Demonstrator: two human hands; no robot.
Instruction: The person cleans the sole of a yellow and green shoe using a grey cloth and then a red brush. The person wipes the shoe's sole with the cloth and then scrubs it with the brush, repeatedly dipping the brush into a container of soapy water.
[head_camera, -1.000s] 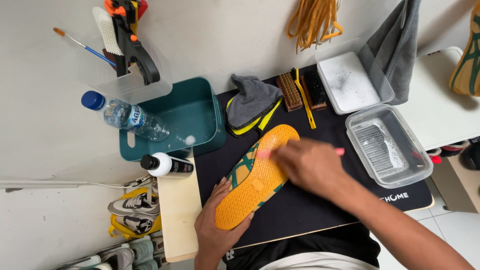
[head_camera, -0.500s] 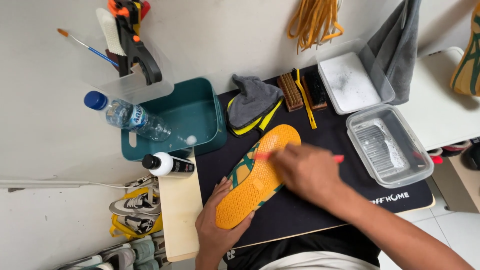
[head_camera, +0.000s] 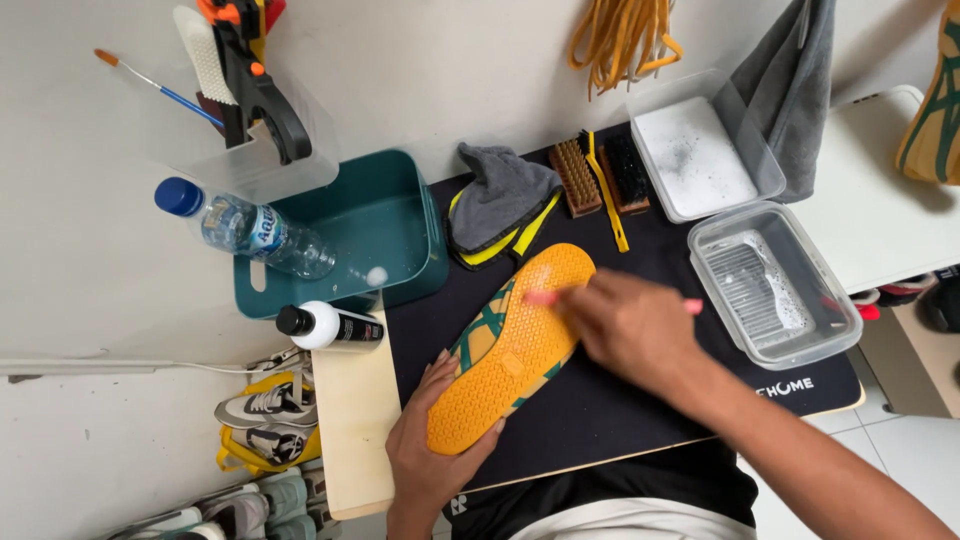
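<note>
White desk (head_camera: 120, 300) carries a black mat (head_camera: 620, 400). Most of the pink brush (head_camera: 548, 297) is hidden inside the right hand (head_camera: 632, 328), whose fingers close around it; its bristles seem to touch the sole. An orange shoe (head_camera: 512, 345) lies sole up, its long axis diagonal, toe toward the upper right. The left hand (head_camera: 432, 455) grips the heel from below, fingers curled over its edge.

White desk (head_camera: 480, 70) is covered partly by a black mat (head_camera: 640, 400). Teal tub (head_camera: 400, 215), water bottle (head_camera: 245, 232), clear organiser bin (head_camera: 250, 165) and yellow laces (head_camera: 620, 35) are set directly on the desk. Brushes (head_camera: 600, 178), grey cloth (head_camera: 500, 200) and a clear container (head_camera: 775, 285) are laid on the mat.
</note>
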